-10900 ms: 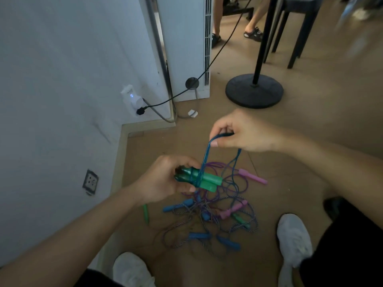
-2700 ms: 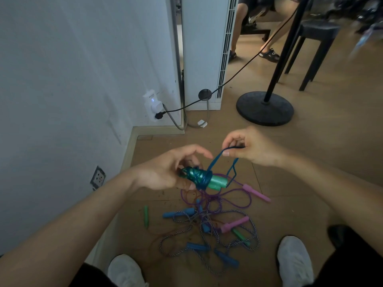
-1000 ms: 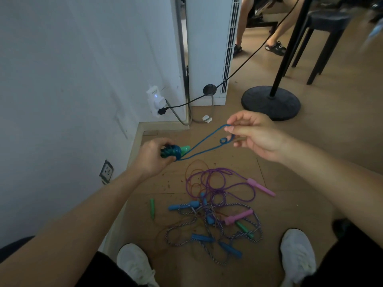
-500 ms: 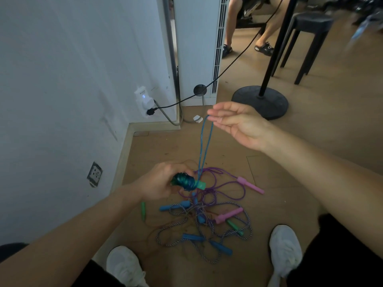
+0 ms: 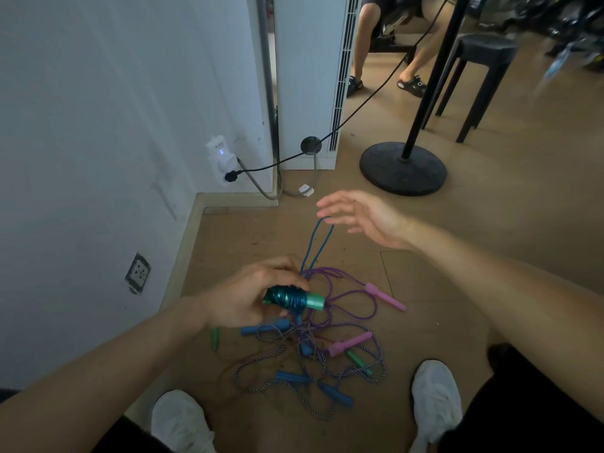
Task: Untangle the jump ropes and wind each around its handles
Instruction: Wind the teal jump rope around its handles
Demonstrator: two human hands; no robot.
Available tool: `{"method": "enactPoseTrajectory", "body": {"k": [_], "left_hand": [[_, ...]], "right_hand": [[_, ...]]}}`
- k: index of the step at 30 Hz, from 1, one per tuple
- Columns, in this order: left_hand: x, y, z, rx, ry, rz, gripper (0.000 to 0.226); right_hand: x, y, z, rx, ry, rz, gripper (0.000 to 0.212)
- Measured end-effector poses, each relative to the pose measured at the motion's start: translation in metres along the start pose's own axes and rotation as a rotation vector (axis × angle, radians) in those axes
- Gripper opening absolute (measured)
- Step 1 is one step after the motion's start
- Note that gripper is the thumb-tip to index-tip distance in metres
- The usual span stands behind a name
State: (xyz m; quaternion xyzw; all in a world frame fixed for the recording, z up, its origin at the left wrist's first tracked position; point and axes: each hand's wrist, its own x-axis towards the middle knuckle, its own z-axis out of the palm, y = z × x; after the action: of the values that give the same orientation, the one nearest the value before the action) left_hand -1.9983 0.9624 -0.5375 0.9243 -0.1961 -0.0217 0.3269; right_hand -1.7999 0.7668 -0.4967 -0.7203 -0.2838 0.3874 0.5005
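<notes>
Tangled ropes (image 5: 313, 348) between shoes (image 5: 436, 397).

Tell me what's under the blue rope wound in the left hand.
Green handles poke out from the blue rope coil gripped by the left hand. The coil and fingers cover the rest of the handles, so their number is unclear.

Arms: both forearms bare to the frame edge, no sleeves, watch or bands showing.
Hands: left hand (image 5: 248, 299) and right hand (image 5: 362, 217) bare, no gloves or rings visible.
Legs: dark, probably black, shorts (image 5: 529, 410) at the lower corners.
Feet: white sneakers, left shoe (image 5: 179, 420) and right shoe (image 5: 436, 393), laced tops hard to make out.
</notes>
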Motion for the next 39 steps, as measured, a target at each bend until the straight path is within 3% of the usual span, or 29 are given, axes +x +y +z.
{"method": "enactPoseTrajectory", "body": {"k": [5, 9, 12, 17, 20, 23, 27, 31, 36, 39], "left_hand": [[0.001, 0.008, -0.009, -0.412, 0.19, -0.155, 0.047], [0.005, 0.012, -0.02, -0.615, 0.317, -0.259, 0.045], [0.009, 0.011, -0.023, -0.904, 0.477, -0.361, 0.042], [0.017, 0.007, -0.03, -1.295, 0.504, -0.451, 0.041], [0.02, 0.006, -0.033, -1.41, 0.497, -0.483, 0.039], [0.02, 0.003, -0.035, -1.424, 0.475, -0.507, 0.044], [0.016, -0.008, -0.044, -1.382, 0.492, -0.561, 0.048], [0.01, -0.021, -0.05, -1.231, 0.5, -0.665, 0.046], [0.01, -0.032, -0.04, -0.865, 0.515, -0.789, 0.041], [0.012, -0.03, -0.035, -0.737, 0.476, -0.81, 0.043]], "right_hand": [[-0.002, 0.004, 0.004, -0.069, -0.056, 0.031, 0.057], [-0.005, 0.005, 0.011, -0.001, -0.129, 0.095, 0.069], [-0.006, 0.009, 0.023, 0.03, -0.226, 0.137, 0.071], [-0.004, 0.017, 0.049, 0.21, -0.352, 0.172, 0.077], [-0.006, 0.018, 0.065, 0.217, -0.396, 0.137, 0.064], [-0.008, 0.025, 0.075, 0.227, -0.374, 0.077, 0.04], [-0.013, 0.028, 0.079, 0.176, -0.241, 0.054, 0.023], [-0.019, 0.025, 0.074, 0.019, -0.16, -0.015, 0.021], [-0.027, 0.014, 0.07, -0.417, -0.039, -0.219, 0.017], [-0.032, 0.005, 0.063, -0.481, 0.055, -0.325, 0.014]]}}
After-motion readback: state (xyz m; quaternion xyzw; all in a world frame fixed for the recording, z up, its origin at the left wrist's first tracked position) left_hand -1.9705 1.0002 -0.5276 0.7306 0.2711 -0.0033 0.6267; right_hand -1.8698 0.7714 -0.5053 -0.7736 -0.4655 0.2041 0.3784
